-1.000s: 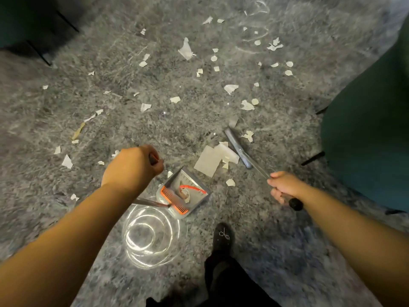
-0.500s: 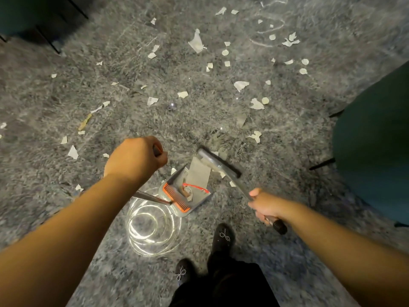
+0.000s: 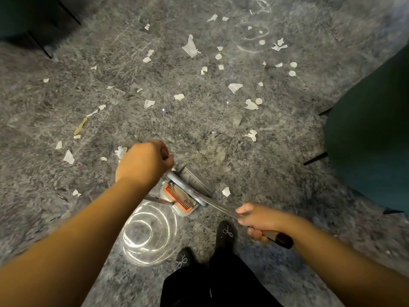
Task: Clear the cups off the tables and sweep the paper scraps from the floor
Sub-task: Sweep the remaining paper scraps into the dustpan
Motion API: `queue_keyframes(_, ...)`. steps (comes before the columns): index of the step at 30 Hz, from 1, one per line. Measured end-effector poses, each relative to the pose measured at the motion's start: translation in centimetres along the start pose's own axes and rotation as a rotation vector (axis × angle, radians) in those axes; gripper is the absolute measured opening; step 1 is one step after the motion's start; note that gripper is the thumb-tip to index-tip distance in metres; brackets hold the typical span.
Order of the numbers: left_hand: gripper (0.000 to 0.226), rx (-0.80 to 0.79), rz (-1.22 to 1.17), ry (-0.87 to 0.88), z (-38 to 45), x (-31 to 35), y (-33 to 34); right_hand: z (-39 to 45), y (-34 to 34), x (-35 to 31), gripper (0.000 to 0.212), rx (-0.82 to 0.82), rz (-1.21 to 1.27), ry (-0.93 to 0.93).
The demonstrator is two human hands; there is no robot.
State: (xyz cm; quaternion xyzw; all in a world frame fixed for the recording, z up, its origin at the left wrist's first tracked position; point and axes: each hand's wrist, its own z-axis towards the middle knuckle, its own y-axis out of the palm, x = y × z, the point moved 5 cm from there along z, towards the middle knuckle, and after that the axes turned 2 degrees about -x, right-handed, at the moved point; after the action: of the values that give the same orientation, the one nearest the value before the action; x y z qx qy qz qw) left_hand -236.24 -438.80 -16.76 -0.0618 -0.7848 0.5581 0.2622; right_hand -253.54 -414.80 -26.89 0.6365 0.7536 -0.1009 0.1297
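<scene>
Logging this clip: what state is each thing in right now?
Left hand: grips the dustpan handle.
Right hand: grips the broom handle.
Broom: head at the dustpan mouth.
Dustpan: on the carpet.
Paper scraps: many on the carpet.

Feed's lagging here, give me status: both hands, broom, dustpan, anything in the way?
Left hand grips dustpan handle; right hand grips broom handle. Broom head at dustpan mouth. Scraps remain on carpet; chair on the right.
</scene>
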Motion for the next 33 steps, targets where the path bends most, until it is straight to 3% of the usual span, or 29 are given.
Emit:
queue_keyframes(15,0.012,-0.032,-0.018,0.129,-2.6,-1.7,-0.4,-4.7,2.7,3.8,0.014,0.133,0.469,-0.034)
queue_keyframes(21,0.01,-0.096,0.014,0.232,-3.2,-1.3,0.0,-5.8,1.5,7.0,0.022,0.234,0.597,-0.051)
queue_keyframes(28,0.012,-0.122,0.049,0.299,-3.0,1.0,1.3,-5.0,-0.5,10.3,0.037,0.347,0.651,0.012)
queue_keyframes(33,0.012,-0.104,0.064,0.269,-2.9,0.5,1.2,-2.6,-1.1,10.1,0.02,0.362,0.575,0.06)
